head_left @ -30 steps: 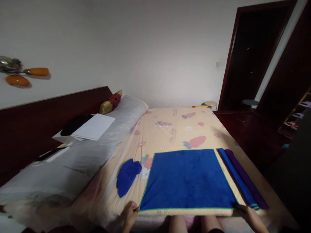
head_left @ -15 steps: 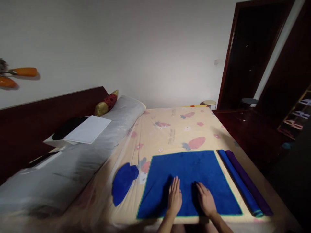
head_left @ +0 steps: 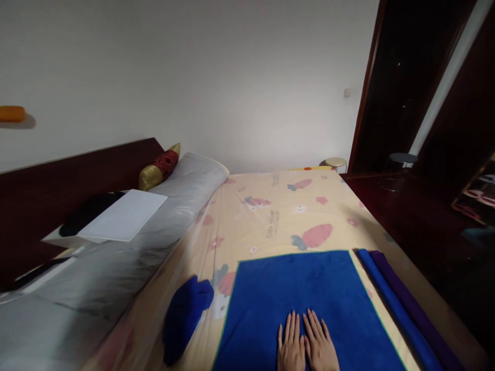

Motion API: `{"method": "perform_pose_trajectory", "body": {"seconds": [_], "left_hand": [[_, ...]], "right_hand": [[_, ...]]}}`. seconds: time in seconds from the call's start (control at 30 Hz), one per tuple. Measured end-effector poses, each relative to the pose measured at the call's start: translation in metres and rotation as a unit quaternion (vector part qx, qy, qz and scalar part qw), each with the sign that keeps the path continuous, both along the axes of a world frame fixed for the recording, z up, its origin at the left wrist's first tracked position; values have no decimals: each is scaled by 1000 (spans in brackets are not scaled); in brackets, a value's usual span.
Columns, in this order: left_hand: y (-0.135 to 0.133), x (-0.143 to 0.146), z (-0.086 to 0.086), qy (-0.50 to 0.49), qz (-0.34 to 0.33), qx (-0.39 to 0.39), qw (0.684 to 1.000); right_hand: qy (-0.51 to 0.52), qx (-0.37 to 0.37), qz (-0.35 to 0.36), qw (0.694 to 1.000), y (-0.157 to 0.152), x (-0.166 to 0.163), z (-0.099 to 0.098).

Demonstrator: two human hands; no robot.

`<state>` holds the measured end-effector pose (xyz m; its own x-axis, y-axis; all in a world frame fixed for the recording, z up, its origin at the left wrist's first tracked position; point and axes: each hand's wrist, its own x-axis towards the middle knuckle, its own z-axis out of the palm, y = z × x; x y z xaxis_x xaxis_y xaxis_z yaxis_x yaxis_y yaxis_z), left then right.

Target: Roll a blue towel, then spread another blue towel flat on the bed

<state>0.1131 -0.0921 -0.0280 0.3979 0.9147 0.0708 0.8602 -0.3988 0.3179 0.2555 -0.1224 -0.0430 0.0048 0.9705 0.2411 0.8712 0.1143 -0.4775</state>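
Observation:
A blue towel (head_left: pixel 294 288) with a thin green edge lies spread flat on the bed, at the near side. My left hand (head_left: pixel 292 345) and my right hand (head_left: pixel 320 345) lie side by side on its near middle, palms down, fingers stretched out, holding nothing. The two hands nearly touch each other. A crumpled dark blue cloth (head_left: pixel 184 315) lies on the sheet to the left of the towel. Right of the towel lie a rolled blue towel (head_left: pixel 394 305) and a rolled purple towel (head_left: pixel 415 304), side by side.
The bed carries a cream sheet (head_left: pixel 286 206) with carrot prints. A grey plastic-wrapped bolster (head_left: pixel 127 252) runs along the dark headboard, with a white board (head_left: pixel 124 220) and a gold-and-red cushion (head_left: pixel 157 167) on it. A small stool (head_left: pixel 334 163) and a dark doorway stand at the far right.
Both hands went from the towel's near corners to its middle, then drew close together, flat on the towel. The view has tilted and shifted, so the towel sits lower in the frame.

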Motion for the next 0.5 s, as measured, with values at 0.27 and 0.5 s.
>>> {"method": "perform_pose_trajectory", "body": {"seconds": [0.27, 0.5], "left_hand": [[2, -34, 29, 66, 53, 37, 996], [0, -208, 27, 146, 251, 68, 955]], "right_hand": [[-24, -16, -77, 997, -16, 31, 16], [-50, -24, -166, 985, -109, 165, 2]]}}
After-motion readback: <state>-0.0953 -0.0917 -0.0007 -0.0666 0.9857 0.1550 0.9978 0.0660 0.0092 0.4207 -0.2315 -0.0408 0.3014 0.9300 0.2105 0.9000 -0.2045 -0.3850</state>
